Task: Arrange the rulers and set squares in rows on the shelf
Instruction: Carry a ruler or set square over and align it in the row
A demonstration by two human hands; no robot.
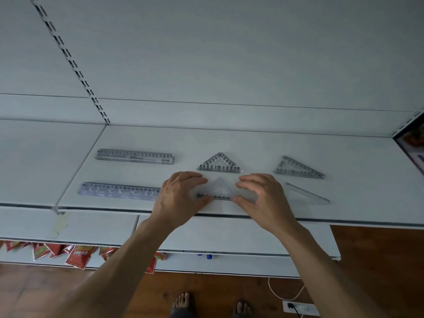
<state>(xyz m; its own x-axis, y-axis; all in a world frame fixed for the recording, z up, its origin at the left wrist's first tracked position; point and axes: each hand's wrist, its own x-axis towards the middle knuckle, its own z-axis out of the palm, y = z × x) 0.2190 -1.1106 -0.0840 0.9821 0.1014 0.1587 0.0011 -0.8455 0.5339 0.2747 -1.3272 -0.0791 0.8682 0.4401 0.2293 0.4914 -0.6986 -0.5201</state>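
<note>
The head camera looks down on a white shelf [252, 143]. Near its front edge, the left hand [183, 193] and right hand [261, 193] each pinch one end of the held set square [220, 188] between thumb and curled fingers. It is blurred, so I cannot tell whether it lies flat.

Just behind it lies the middle set square [219, 163]. To the right, the back right set square [298, 168] lies behind the front right set square [307, 195]. On the left, the back ruler [134, 156] and front ruler [119, 191] lie parallel.

Red packets [79, 257] lie on a lower shelf.
</note>
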